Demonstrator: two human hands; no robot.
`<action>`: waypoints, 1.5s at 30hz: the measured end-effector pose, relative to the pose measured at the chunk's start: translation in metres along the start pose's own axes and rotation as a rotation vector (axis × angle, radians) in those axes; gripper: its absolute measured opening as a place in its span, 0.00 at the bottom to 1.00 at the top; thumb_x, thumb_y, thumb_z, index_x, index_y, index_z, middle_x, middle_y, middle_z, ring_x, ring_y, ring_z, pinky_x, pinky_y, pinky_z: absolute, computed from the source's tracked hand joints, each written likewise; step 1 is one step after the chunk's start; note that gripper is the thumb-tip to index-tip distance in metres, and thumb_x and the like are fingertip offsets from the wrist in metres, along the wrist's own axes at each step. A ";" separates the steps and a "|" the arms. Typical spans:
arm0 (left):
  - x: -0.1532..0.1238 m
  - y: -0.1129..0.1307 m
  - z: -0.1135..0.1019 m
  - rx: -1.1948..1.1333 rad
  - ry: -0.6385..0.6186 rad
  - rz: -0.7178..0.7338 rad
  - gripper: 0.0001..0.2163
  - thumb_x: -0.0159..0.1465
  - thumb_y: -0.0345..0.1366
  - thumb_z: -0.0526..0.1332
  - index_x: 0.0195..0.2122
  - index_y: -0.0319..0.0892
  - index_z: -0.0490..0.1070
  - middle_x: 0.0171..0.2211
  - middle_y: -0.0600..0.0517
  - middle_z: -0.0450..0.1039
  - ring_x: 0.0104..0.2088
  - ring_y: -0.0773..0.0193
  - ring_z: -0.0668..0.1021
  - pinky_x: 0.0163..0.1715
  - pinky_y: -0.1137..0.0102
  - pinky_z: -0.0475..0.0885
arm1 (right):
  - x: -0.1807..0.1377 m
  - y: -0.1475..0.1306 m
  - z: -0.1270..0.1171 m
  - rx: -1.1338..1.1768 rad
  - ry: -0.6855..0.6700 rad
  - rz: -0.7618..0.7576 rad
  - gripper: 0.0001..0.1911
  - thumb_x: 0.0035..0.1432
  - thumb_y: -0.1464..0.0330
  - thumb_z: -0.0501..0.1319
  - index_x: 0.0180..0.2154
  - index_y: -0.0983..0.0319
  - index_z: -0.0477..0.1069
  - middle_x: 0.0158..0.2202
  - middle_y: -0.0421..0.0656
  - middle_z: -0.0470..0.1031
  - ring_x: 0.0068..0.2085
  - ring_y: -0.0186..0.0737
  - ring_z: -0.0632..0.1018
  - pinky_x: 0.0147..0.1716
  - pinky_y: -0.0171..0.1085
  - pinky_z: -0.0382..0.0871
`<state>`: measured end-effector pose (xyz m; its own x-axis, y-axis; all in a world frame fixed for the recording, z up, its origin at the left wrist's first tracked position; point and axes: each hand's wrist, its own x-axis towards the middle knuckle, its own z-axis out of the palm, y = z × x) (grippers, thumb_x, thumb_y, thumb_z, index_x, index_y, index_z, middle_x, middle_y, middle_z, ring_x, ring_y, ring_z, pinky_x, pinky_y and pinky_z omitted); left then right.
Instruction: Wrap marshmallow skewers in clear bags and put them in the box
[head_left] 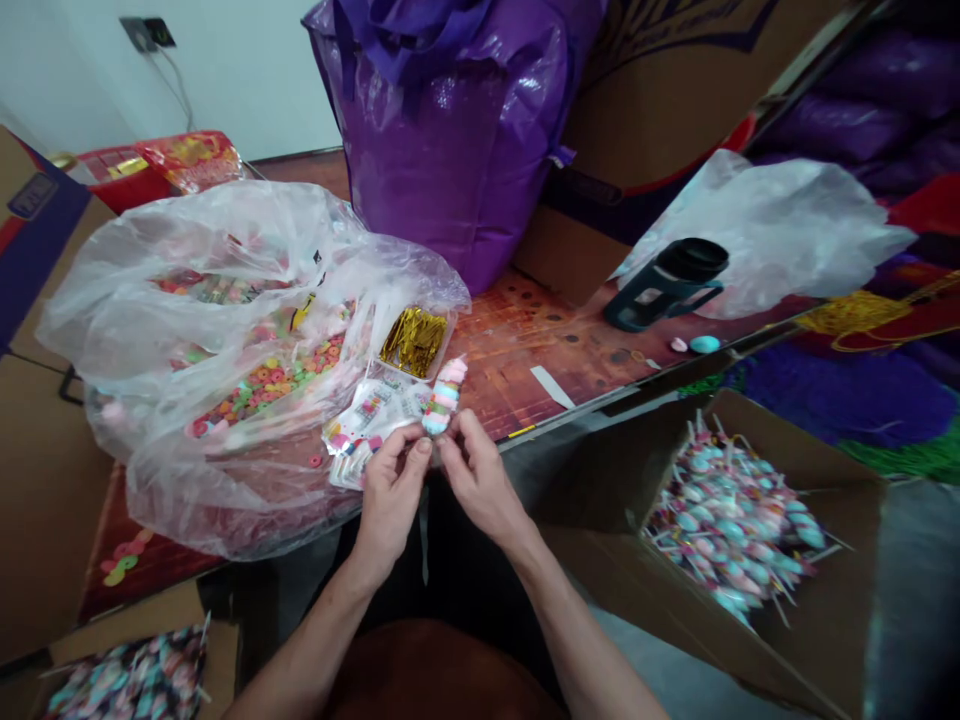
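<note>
Between my two hands, a pink, blue and striped marshmallow stick points up and away from me. The fingers of my left hand pinch at its lower end. My right hand also pinches there, its thumb and fingertips close to the left ones. Whatever lies right between the fingertips is too small to make out. Just beyond the candy is a clear tray holding gold twist ties. Printed cards or labels lie by my left hand.
A large clear plastic bag with colourful ring candies covers the left of the table. Behind stands a purple bag. A dark bottle is at right. Cardboard boxes of wrapped candy sticks stand at lower right and lower left.
</note>
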<state>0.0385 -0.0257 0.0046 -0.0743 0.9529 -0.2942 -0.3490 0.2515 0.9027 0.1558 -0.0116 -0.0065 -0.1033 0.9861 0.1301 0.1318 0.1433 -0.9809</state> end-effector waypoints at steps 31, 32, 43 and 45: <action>-0.009 -0.032 0.059 0.195 -0.465 -0.157 0.22 0.61 0.56 0.64 0.23 0.40 0.78 0.36 0.46 0.75 0.44 0.59 0.73 0.43 0.71 0.68 | -0.076 -0.016 -0.070 0.026 0.605 0.150 0.09 0.62 0.65 0.59 0.29 0.60 0.70 0.27 0.37 0.72 0.31 0.35 0.72 0.34 0.34 0.67; -0.011 -0.038 0.063 0.233 -0.477 -0.224 0.23 0.61 0.56 0.64 0.23 0.40 0.78 0.33 0.46 0.74 0.40 0.59 0.73 0.39 0.71 0.68 | -0.082 -0.015 -0.074 0.010 0.640 0.138 0.09 0.62 0.65 0.59 0.29 0.60 0.71 0.28 0.38 0.73 0.32 0.35 0.73 0.35 0.34 0.67; -0.023 -0.100 0.119 0.400 -0.562 -0.340 0.17 0.47 0.47 0.76 0.28 0.38 0.82 0.24 0.50 0.76 0.27 0.64 0.73 0.29 0.72 0.68 | -0.146 0.046 -0.092 0.219 0.667 0.371 0.18 0.61 0.57 0.61 0.25 0.62 0.73 0.21 0.37 0.69 0.22 0.31 0.65 0.24 0.31 0.60; -0.023 -0.116 0.123 0.466 -0.601 -0.286 0.16 0.48 0.46 0.75 0.32 0.38 0.82 0.27 0.48 0.79 0.28 0.64 0.75 0.30 0.71 0.70 | -0.156 0.065 -0.111 0.022 0.763 0.407 0.20 0.61 0.56 0.58 0.25 0.62 0.73 0.21 0.38 0.70 0.24 0.34 0.68 0.25 0.32 0.63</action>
<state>0.1960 -0.0554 -0.0544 0.5192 0.7360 -0.4345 0.1561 0.4182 0.8948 0.2894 -0.1470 -0.0743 0.6388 0.7485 -0.1779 -0.0049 -0.2272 -0.9738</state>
